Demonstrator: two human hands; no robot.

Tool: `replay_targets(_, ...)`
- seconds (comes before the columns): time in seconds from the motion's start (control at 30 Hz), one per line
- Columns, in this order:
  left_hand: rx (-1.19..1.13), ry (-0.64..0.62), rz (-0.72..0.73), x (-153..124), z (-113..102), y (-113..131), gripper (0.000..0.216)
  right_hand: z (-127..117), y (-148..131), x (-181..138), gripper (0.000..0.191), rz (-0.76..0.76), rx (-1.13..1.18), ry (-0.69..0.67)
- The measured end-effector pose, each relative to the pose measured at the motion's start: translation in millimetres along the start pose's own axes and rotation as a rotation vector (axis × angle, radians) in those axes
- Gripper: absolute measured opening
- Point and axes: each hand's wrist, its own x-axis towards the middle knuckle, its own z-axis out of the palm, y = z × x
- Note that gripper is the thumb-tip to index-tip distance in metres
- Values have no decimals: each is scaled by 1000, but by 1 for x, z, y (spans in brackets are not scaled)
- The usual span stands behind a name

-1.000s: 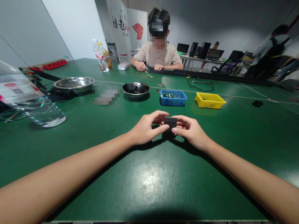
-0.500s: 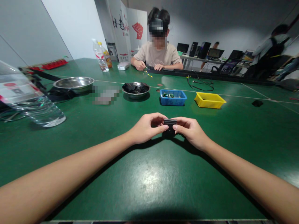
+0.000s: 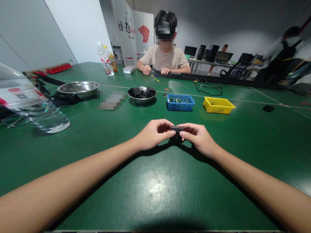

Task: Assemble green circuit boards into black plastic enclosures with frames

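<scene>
A small black plastic part (image 3: 176, 129) is pinched between both of my hands just above the green table (image 3: 155, 191). My left hand (image 3: 152, 134) grips its left end with thumb and curled fingers. My right hand (image 3: 198, 137) grips its right end the same way. The part is seen edge-on, so its face is hidden. Straight beyond my hands stand a steel bowl with black parts (image 3: 142, 93), a blue bin with green pieces (image 3: 180, 102) and a yellow bin (image 3: 218, 105).
A clear water bottle (image 3: 31, 108) lies on its side at the left, with a larger steel bowl (image 3: 78, 88) behind it. Black cables (image 3: 209, 89) trail past the bins. Another person (image 3: 164, 53) sits working across the table. Upright bottles (image 3: 106, 61) stand far left.
The black part has been tipped in my fingers from showing its flat face to lying edge-on. Both hands have stayed in place.
</scene>
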Motion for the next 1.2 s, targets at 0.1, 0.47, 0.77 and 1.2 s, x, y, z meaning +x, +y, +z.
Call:
replay_targets(0.1, 5, 11, -7, 0, 0, 1, 34, 0, -1, 0, 33, -1, -8, -10)
replay_targets(0.47, 32, 18, -12, 0, 1, 2, 30, 2, 1, 0, 33, -24, -67, -18)
replay_targets(0.77, 39, 18, -15, 0, 1, 5, 28, 3, 0, 0, 30, -24, -44, -4)
replay_targets(1.2, -19, -21, -55, 0, 4, 5, 30, 5, -3, -1, 28, 4, -22, -10)
